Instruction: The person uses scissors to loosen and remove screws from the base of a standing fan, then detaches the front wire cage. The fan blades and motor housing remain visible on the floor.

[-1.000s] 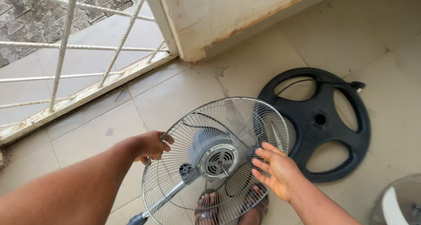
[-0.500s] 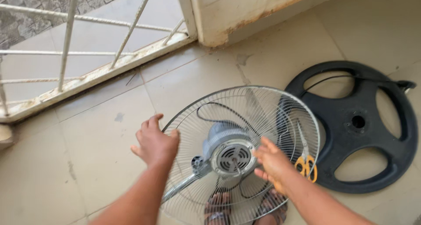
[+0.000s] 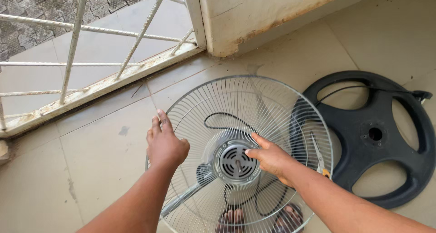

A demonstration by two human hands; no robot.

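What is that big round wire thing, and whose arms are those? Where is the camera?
The camera sits on a person's head and looks down, so the two arms are that person's own. The round wire thing is the back guard of a fan, a cage that keeps fingers off the blades. No blades are on it, so you can see the grey motor in the middle. The left hand rests on the wire rim, fingers open. The right hand touches the motor. A black cord runs behind the wires. On the tiled floor lies the fan's round black base, and scissors lie beside it. At the bottom you can see the person's toes. A white railing stands at the top left.
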